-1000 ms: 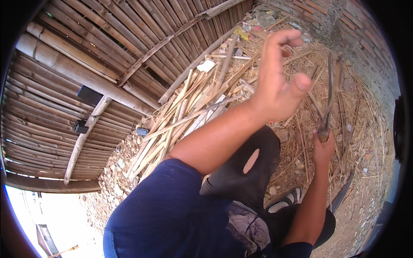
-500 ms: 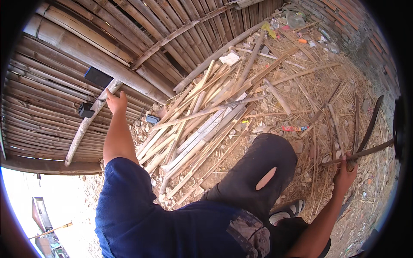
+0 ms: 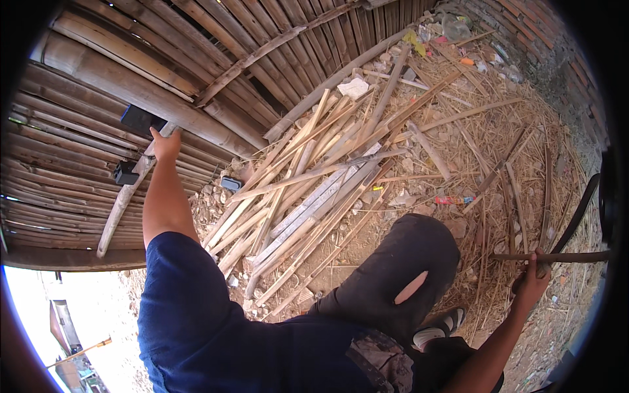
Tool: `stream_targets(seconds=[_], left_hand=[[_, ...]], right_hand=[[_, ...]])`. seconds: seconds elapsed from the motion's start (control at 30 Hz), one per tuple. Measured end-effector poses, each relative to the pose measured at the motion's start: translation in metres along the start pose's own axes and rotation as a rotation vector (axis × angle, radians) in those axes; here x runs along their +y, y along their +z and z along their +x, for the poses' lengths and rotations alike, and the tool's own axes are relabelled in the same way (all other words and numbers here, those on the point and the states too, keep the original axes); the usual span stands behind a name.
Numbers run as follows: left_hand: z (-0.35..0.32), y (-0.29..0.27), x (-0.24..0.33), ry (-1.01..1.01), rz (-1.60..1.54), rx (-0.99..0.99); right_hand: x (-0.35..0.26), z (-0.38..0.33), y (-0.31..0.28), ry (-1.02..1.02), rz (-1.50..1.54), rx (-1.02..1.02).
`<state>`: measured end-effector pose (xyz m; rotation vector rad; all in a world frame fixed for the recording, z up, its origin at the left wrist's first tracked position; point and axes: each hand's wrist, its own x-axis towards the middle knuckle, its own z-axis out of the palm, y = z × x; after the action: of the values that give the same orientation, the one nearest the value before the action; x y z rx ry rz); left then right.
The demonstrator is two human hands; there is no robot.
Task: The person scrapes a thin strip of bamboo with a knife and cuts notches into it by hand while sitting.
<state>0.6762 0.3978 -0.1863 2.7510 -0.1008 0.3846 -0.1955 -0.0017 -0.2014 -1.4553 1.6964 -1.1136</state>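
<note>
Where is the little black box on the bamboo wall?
In the head view, the small black box sits upper left on the bamboo wall, just above the person's left hand, which rests on a slanting bamboo pole.

Bamboo slat wall [image 3: 216, 59] rising on my left. Brick wall [image 3: 557, 52] running along far right. Dirt ground [image 3: 498, 144] lying under straw, split bamboo offcuts [image 3: 314, 190], litter. Harsh daylight flooding everything.

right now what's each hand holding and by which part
The right hand grips a dark curved blade tool by its wooden handle. The left hand holds nothing; it rests against a bamboo pole on the fence.
</note>
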Motion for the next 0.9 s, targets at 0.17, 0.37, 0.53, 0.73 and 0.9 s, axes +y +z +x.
stream_targets(seconds=[0.17,0.37,0.53,0.73,0.9], left_hand=[[0.006,0.005,0.008,0.027,0.021,-0.023],[0.013,0.008,-0.008,0.031,0.076,0.015],[0.020,0.006,-0.018,0.043,0.054,0.038],[0.014,0.013,-0.013,0.062,-0.034,0.025],[0.033,0.019,-0.025,0.093,-0.010,0.062]], right_hand=[[0.008,-0.001,-0.002,-0.024,0.020,0.008],[-0.013,-0.007,0.003,0.030,0.028,-0.062],[-0.027,-0.011,0.007,0.028,0.042,-0.035],[-0.024,-0.008,-0.001,0.032,0.081,-0.060],[-0.019,-0.009,-0.003,-0.018,0.068,-0.045]])
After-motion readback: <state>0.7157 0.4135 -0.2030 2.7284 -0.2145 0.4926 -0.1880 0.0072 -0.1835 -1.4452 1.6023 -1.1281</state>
